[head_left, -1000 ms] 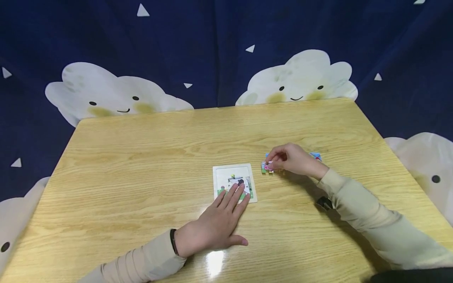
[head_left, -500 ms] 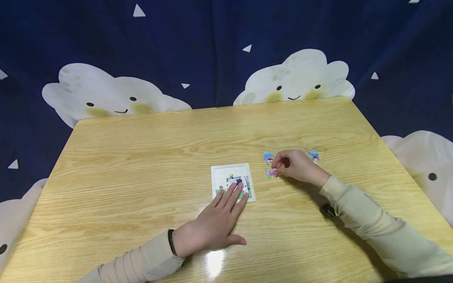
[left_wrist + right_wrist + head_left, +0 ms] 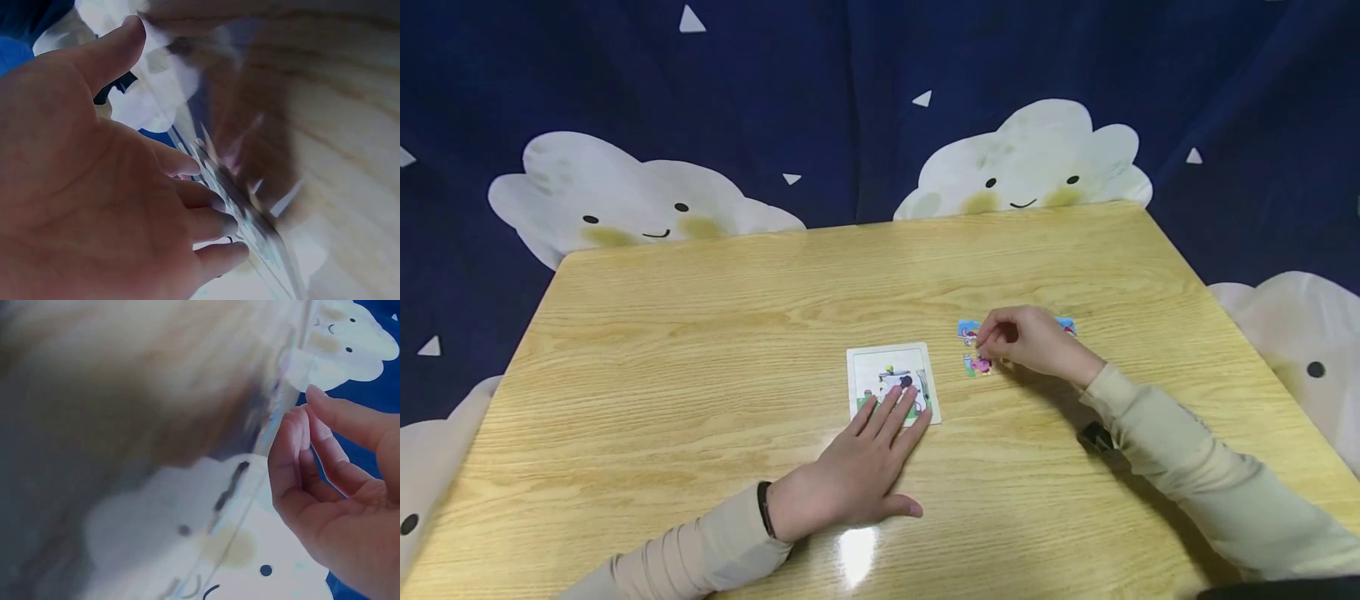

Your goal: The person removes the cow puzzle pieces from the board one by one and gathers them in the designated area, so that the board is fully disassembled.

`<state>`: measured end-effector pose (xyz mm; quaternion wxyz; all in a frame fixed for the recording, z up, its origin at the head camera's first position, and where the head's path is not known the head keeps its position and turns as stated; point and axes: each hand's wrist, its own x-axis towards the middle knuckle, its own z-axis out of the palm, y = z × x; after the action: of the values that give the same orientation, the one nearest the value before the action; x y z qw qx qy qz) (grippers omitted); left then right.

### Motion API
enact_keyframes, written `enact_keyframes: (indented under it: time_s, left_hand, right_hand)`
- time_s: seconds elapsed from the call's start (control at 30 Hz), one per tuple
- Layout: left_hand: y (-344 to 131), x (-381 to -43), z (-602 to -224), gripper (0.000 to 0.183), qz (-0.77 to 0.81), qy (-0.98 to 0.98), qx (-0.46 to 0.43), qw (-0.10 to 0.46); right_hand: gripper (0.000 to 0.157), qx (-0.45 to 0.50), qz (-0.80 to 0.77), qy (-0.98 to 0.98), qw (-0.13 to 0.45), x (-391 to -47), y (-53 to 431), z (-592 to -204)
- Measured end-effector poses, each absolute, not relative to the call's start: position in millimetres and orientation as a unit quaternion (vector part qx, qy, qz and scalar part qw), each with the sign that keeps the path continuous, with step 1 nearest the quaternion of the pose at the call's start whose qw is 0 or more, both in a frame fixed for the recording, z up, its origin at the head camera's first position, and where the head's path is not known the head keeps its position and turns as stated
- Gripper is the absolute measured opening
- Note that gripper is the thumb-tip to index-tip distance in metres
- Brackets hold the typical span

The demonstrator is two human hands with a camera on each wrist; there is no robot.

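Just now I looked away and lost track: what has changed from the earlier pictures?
The pink puzzle piece has shifted slightly toward the person and to the right, away from the puzzle tray. The right hand went with it, then shifted slightly up the picture; whether it grips the piece now is unclear. The left hand stays spread over the tray.

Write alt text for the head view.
A person's left hand touches a partly filled picture puzzle while the right hand curls over small loose pieces to its right, on a wooden table. A navy curtain with smiling clouds hangs behind.
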<state>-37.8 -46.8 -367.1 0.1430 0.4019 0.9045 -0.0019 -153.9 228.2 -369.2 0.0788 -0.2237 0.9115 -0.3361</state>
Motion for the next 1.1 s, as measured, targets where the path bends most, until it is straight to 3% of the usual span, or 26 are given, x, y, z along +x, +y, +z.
enact_keyframes:
  time_s: [0.3, 0.53, 1.1]
  left_hand:
    - [-34, -40, -366, 0.097, -0.022, 0.901, 0.409, 0.145]
    - [-30, -42, -366, 0.095, -0.070, 0.901, 0.403, 0.143]
    - [-27, -43, -367, 0.095, -0.075, 0.900, 0.396, 0.164]
  right_hand:
    - [0.001, -0.271, -0.359, 0.887, 0.102, -156, 179, -365]
    - [0.006, -0.300, -0.388, 0.862, 0.128, -161, 146, -370]
    - [0.008, -0.310, -0.386, 0.853, 0.167, -165, 126, -373]
